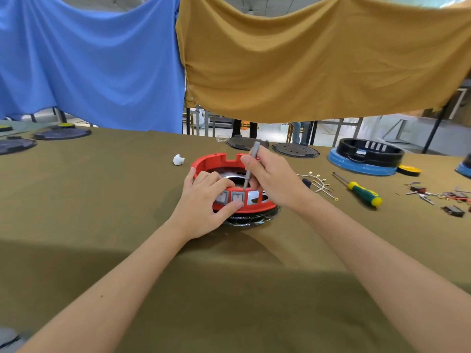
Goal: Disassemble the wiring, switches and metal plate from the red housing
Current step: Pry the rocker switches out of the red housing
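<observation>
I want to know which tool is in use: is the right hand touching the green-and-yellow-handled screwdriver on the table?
Apart. The head view shows the green-and-yellow-handled screwdriver lying alone on the cloth, with bare cloth between it and the right hand, which grips a thin grey tool.

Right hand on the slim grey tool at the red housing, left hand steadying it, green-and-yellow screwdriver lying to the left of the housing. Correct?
Not quite: the head view shows the green-and-yellow screwdriver lying right of the round red plastic housing. Otherwise right: right hand grips the slim grey tool, left hand steadies the housing.
</observation>
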Demonstrator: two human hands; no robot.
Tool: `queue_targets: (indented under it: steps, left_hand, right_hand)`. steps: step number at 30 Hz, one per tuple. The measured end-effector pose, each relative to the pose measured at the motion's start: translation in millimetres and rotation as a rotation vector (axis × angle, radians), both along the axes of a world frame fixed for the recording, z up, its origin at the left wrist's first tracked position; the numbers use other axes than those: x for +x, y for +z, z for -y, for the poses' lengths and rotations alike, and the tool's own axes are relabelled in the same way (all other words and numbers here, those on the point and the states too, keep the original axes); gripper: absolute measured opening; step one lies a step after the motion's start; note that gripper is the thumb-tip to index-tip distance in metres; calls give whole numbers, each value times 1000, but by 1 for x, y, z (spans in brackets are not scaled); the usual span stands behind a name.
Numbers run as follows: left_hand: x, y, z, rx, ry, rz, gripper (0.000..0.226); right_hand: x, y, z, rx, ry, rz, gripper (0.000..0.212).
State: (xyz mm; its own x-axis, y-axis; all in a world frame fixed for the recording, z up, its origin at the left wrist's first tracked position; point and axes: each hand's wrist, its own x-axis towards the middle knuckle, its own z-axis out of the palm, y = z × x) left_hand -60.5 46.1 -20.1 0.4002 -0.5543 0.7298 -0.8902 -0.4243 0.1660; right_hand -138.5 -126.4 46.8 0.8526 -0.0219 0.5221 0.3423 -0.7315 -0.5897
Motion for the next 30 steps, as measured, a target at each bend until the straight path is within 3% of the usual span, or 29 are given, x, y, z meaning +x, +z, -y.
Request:
queue_targets:
  steps: [4, 9, 12, 16, 20, 24, 30]
  left_hand:
    - [1, -1, 0, 11, 1, 3, 47]
    - [1, 0, 0, 15, -1, 16, 48]
    - [1, -1, 0, 0, -6, 12, 47]
    - [2, -2, 0, -8, -1, 17, 46]
    - [1, -1, 0, 7, 7, 14, 47]
    - [1, -2, 0, -6, 0, 8, 44]
    - [2, -1, 0, 0, -4, -7, 44]
  right_hand:
    - [14, 14, -1, -44, -20, -159, 33]
    - [28, 15, -5, 47, 27, -331, 29]
    - [26, 11, -5, 89, 18, -279, 31]
    - [11, -7, -3, 205, -33, -33, 34]
    - [5, -11, -9, 170, -20, 55, 33]
    - [4, -10, -8, 170, 8, 42, 31]
    - [13, 7, -5, 138, 39, -174, 33]
